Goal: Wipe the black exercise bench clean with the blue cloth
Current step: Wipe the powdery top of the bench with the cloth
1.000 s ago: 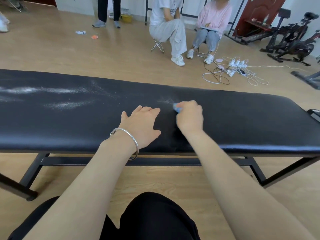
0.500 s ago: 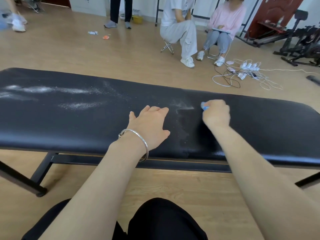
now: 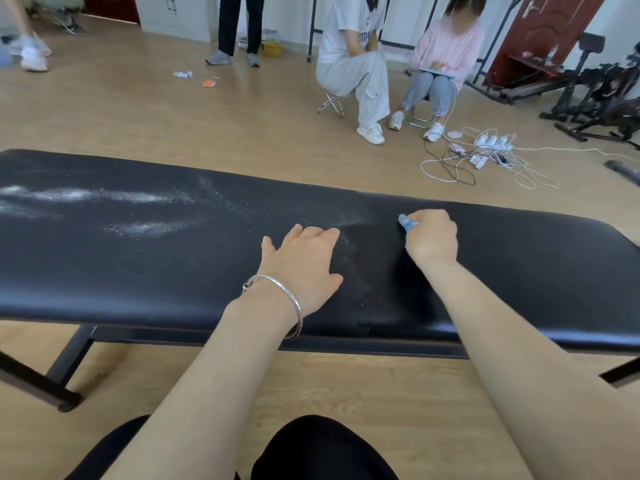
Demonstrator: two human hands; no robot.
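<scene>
The black exercise bench (image 3: 519,258) runs across the view in front of me. White powder streaks (image 3: 104,197) lie on its left half, with a fainter smear between my hands. My right hand (image 3: 431,237) is curled round the blue cloth (image 3: 406,223), of which only a small bunched corner shows at the fingers, pressed on the pad. My left hand (image 3: 301,263) rests flat on the pad with fingers spread, a silver bangle on the wrist.
Two people sit on small stools (image 3: 353,64) beyond the bench. Cables and a power strip (image 3: 485,154) lie on the wooden floor at the right. Exercise machines (image 3: 602,95) stand at the far right. Bench legs (image 3: 65,372) stand near my knees.
My right hand with the cloth slid to the right along the pad, leaving a faint powder smear behind it. The left hand stayed put; the view shifted a little.
</scene>
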